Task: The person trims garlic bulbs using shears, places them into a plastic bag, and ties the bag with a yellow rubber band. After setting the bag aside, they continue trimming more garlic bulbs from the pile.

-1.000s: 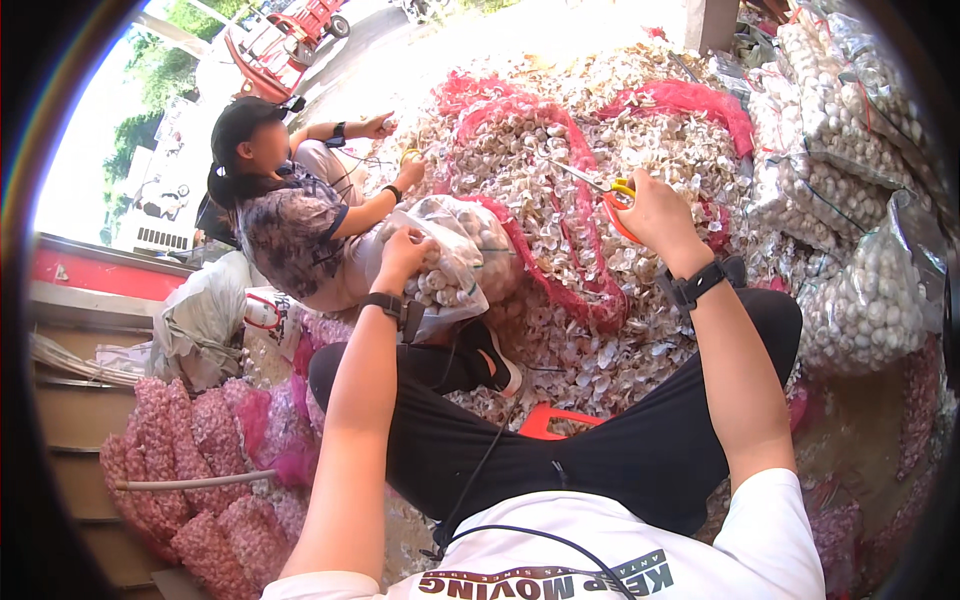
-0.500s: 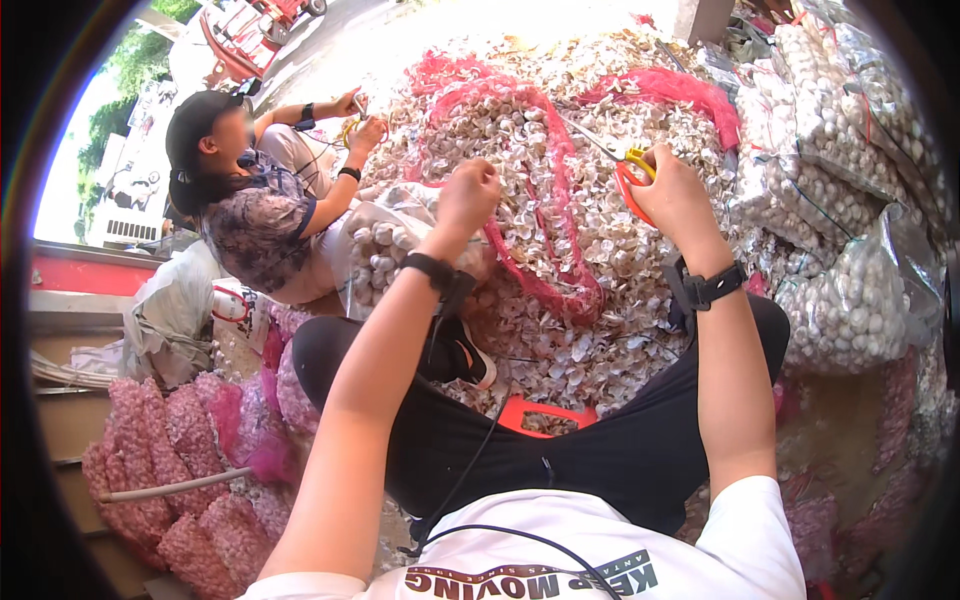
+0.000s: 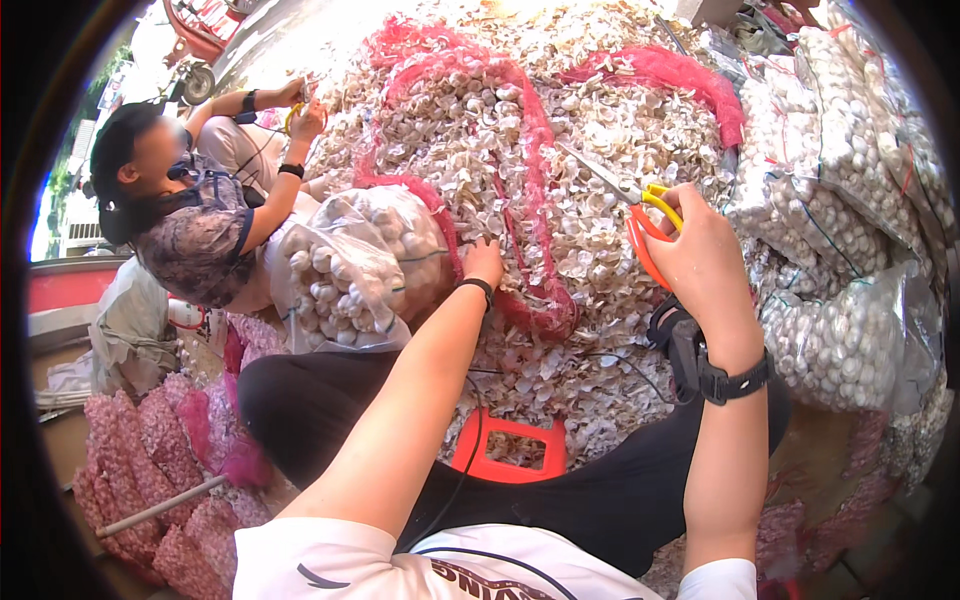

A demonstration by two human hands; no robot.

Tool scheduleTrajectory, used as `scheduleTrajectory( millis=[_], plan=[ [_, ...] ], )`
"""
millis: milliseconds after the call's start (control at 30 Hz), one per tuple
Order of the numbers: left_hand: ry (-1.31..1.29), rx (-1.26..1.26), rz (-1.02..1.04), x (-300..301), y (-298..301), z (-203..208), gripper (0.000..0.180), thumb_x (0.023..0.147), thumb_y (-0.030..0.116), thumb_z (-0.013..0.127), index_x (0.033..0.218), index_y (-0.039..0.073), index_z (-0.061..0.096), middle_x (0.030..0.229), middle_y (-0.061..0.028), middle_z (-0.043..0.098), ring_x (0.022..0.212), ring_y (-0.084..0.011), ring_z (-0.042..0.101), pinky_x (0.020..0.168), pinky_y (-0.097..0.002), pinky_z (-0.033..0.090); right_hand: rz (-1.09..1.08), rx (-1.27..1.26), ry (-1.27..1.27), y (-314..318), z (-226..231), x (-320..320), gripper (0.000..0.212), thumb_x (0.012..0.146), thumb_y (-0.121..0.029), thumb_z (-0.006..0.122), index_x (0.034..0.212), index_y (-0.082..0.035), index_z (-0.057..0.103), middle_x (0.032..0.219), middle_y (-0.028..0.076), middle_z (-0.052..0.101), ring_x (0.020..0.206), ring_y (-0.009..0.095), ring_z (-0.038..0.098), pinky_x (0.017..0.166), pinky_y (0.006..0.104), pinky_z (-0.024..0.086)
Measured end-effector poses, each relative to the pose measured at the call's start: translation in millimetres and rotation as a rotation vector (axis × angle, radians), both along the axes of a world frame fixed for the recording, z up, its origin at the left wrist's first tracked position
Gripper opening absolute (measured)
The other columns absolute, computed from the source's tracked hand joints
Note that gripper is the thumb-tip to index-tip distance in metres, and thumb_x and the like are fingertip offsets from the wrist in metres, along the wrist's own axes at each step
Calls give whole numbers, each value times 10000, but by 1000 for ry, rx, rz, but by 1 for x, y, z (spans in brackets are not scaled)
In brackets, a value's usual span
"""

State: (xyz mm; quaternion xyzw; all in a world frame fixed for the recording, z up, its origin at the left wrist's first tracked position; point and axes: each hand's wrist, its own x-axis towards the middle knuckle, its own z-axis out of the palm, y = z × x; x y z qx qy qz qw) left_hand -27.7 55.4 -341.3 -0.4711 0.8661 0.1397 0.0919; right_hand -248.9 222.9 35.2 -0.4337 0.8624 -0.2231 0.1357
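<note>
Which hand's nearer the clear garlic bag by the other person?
Left. Your left hand is just right of the bag; your right hand, holding scissors, is farther right.

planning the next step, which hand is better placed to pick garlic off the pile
Likely the left hand: it is by the pink netting at the garlic pile, no tool visible, while the right hand holds scissors.

Strong daylight on pale ground point(image 3: 268, 45), upper left; red panel point(image 3: 72, 303) below; brown floor point(image 3: 812, 450), lower right.
</note>
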Motion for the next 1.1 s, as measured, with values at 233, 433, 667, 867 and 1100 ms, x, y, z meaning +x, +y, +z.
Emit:
scheduleTrajectory(
  millis=[233, 433, 667, 867, 1100],
  plan=[
    [237, -107, -501, -23, 12, 3, 313, 769, 181, 679, 1076, 122, 659, 1143, -125, 568, 1092, -322, 561, 901, -464, 463, 23, 72, -88, -17, 2, 12, 332, 866, -293, 704, 1056, -34, 619, 853, 179, 682, 806, 376, 674, 707, 448, 524],
    [224, -162, -405, -65, 24, 10, 217, 806, 149, 609, 993, 70, 685, 1008, -124, 669, 993, -300, 648, 854, -411, 510, 42, 49, -125, -19, 11, 22, 327, 839, -248, 741, 1055, -33, 623, 863, 173, 686, 798, 359, 679, 701, 432, 521],
    [166, -186, -535, -95, 35, -7, 183, 891, 185, 573, 889, 77, 720, 1056, -158, 682, 984, -295, 682, 770, -398, 553, -31, 79, -123, -15, 5, 15, 343, 832, -247, 750, 1067, -34, 621, 859, 154, 688, 797, 341, 687, 705, 424, 523],
    [-39, 53, -210, -59, 31, -37, 202, 878, 132, 572, 984, 39, 715, 1043, -153, 664, 931, -312, 685, 729, -384, 576, -18, 98, -151, -27, 5, 20, 336, 837, -251, 744, 1062, -36, 618, 875, 152, 695, 797, 335, 691, 693, 420, 523],
    [569, 536, 340, -65, 29, 24, 284, 779, -15, 563, 1054, 2, 634, 1045, -264, 652, 986, -427, 638, 854, -472, 520, -21, 93, -77, -19, 4, 10, 336, 847, -294, 726, 1049, -44, 626, 838, 173, 686, 782, 355, 684, 685, 431, 523]
  ],
)
